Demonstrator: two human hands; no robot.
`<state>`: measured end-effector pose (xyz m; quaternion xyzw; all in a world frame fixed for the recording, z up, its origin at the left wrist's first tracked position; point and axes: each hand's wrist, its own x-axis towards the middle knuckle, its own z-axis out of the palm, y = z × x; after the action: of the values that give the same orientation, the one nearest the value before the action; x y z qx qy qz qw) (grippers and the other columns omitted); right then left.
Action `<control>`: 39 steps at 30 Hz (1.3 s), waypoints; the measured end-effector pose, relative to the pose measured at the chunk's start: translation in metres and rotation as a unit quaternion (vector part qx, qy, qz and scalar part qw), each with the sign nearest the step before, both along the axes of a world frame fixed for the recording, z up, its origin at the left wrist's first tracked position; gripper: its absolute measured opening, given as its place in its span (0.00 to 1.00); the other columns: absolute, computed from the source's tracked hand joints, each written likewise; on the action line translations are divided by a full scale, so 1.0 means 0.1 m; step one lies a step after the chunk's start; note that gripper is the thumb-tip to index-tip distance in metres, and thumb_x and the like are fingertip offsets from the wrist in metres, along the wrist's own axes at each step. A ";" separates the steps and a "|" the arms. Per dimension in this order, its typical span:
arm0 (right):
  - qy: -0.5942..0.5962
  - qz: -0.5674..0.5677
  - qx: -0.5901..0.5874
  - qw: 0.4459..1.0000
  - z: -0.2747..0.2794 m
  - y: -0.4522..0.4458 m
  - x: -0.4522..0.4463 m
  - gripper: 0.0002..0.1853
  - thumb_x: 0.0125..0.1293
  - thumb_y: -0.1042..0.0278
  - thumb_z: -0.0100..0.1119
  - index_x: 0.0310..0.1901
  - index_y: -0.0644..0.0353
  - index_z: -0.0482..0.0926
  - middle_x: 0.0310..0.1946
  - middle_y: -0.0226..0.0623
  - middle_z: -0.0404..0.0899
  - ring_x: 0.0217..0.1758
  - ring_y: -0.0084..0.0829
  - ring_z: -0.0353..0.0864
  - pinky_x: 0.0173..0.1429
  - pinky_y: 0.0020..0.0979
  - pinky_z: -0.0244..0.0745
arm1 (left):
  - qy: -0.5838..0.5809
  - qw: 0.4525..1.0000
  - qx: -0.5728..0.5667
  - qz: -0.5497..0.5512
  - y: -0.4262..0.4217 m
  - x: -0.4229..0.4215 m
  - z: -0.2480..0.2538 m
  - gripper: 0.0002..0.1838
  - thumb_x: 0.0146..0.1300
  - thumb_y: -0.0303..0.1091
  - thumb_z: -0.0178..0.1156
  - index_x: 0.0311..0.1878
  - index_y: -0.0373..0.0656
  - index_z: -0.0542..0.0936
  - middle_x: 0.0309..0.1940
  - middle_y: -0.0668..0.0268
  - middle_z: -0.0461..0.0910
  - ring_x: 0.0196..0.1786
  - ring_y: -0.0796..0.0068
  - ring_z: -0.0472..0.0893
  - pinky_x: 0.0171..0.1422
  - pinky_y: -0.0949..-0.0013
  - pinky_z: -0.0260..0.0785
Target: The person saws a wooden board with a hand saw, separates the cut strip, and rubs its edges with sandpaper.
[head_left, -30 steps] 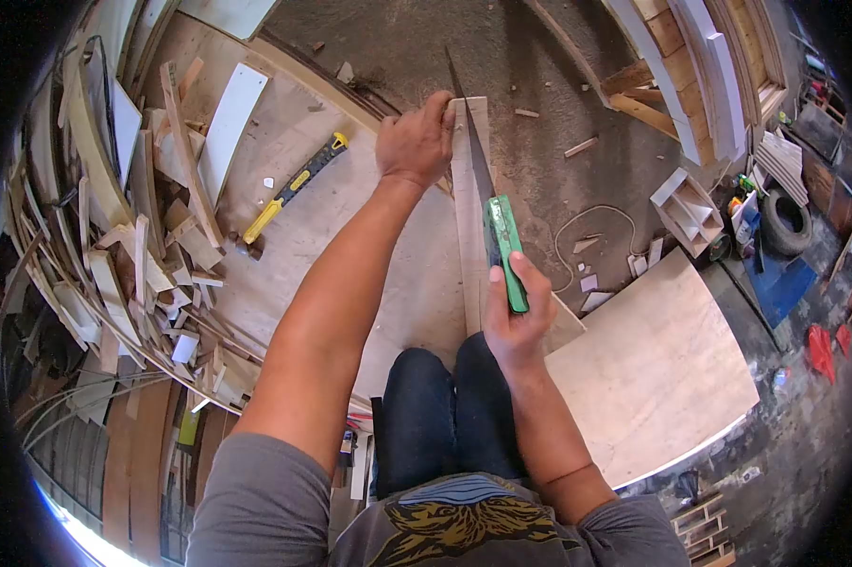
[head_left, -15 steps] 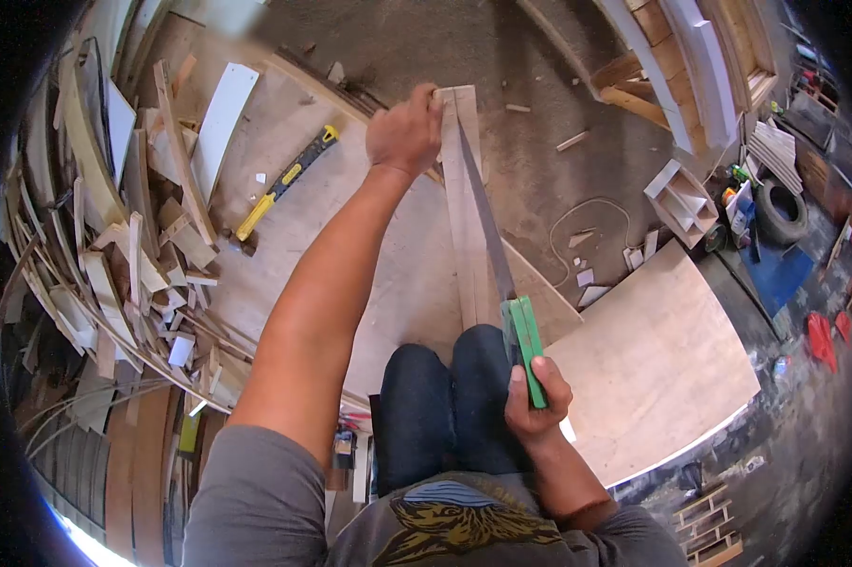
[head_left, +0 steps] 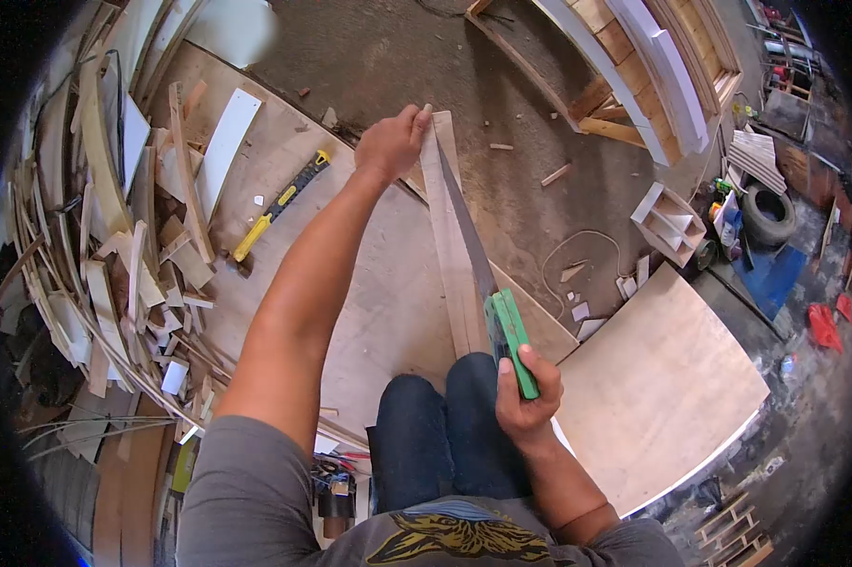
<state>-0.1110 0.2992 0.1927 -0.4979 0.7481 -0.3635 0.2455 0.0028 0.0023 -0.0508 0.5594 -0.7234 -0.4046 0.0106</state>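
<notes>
A long, narrow wooden board (head_left: 450,246) runs from my knees out to the far end of the work surface. My left hand (head_left: 390,146) is closed around its far end, thumb on top. In my right hand (head_left: 528,392) is a handsaw (head_left: 513,345) by its green handle, close to my right knee. The saw's blade slants forward along the board, its tip near the left hand. A line runs lengthwise on the board beside the blade; whether it is a cut cannot be made out.
A yellow-and-black tool (head_left: 282,205) lies on the plywood sheet (head_left: 350,312). Wood offcuts (head_left: 143,274) are piled at the left. A curved wooden frame (head_left: 634,76) stands at the far right, near a small box (head_left: 669,224). Another plywood panel (head_left: 662,387) lies at the right.
The saw's handle has moved forward along the board, away from my body. My left hand keeps its hold on the board's end. The whole view has shifted slightly.
</notes>
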 end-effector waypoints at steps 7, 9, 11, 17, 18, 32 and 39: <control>0.000 0.005 0.012 1.000 0.06 -0.01 0.05 0.21 0.65 0.83 0.66 0.57 0.63 0.74 0.27 0.35 0.78 0.24 0.24 0.74 0.29 0.28 0.68 | -0.005 1.000 0.003 -0.002 -0.01 0.01 0.07 0.29 0.79 0.62 0.35 0.51 0.48 0.77 0.39 0.45 0.84 0.47 0.36 0.81 0.49 0.38 0.70; 0.000 0.003 0.014 1.000 0.08 -0.05 0.06 0.20 0.65 0.83 0.66 0.57 0.63 0.74 0.27 0.36 0.78 0.24 0.24 0.74 0.29 0.28 0.69 | -0.002 1.000 0.002 -0.001 0.00 0.01 0.07 0.29 0.79 0.62 0.35 0.50 0.48 0.77 0.38 0.45 0.84 0.46 0.36 0.81 0.49 0.38 0.70; -0.018 -0.007 0.014 1.000 0.08 -0.08 0.07 0.20 0.65 0.83 0.66 0.57 0.63 0.73 0.27 0.37 0.78 0.24 0.25 0.75 0.30 0.28 0.70 | 0.005 1.000 -0.005 0.000 0.00 0.01 0.04 0.29 0.79 0.62 0.36 0.50 0.47 0.77 0.38 0.45 0.83 0.46 0.36 0.81 0.48 0.38 0.70; -0.015 0.002 0.032 0.999 0.10 -0.07 0.07 0.22 0.62 0.83 0.68 0.57 0.63 0.73 0.32 0.48 0.83 0.27 0.42 0.85 0.31 0.37 0.78 | -0.006 1.000 -0.002 -0.005 0.00 0.01 0.08 0.28 0.79 0.60 0.36 0.48 0.47 0.76 0.38 0.46 0.84 0.48 0.40 0.82 0.51 0.40 0.72; -0.011 0.003 0.034 0.999 0.10 -0.07 0.07 0.22 0.62 0.83 0.68 0.57 0.63 0.73 0.32 0.49 0.83 0.27 0.42 0.85 0.31 0.37 0.78 | -0.008 1.000 0.003 -0.009 -0.01 0.01 0.11 0.28 0.79 0.60 0.35 0.48 0.47 0.76 0.38 0.46 0.85 0.48 0.40 0.82 0.51 0.40 0.72; 0.035 0.010 0.002 0.999 -0.37 -0.42 0.03 0.21 0.63 0.81 0.70 0.58 0.64 0.75 0.37 0.52 0.85 0.36 0.47 0.89 0.39 0.37 0.83 | -0.002 1.000 -0.001 -0.010 0.00 0.01 0.06 0.27 0.80 0.59 0.36 0.47 0.47 0.75 0.39 0.45 0.85 0.47 0.40 0.83 0.51 0.40 0.72; -0.015 -0.039 -0.019 0.999 -0.28 -0.34 0.14 0.18 0.65 0.81 0.69 0.55 0.65 0.77 0.41 0.48 0.83 0.47 0.38 0.86 0.49 0.34 0.80 | -0.032 0.999 -0.023 -0.010 0.00 -0.01 0.06 0.28 0.80 0.59 0.35 0.47 0.47 0.76 0.38 0.46 0.85 0.46 0.39 0.83 0.50 0.40 0.74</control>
<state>-0.0969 0.2652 0.1652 -0.4671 0.7564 -0.3944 0.2326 0.0014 0.0023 -0.0452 0.5644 -0.7382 -0.3695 -0.0038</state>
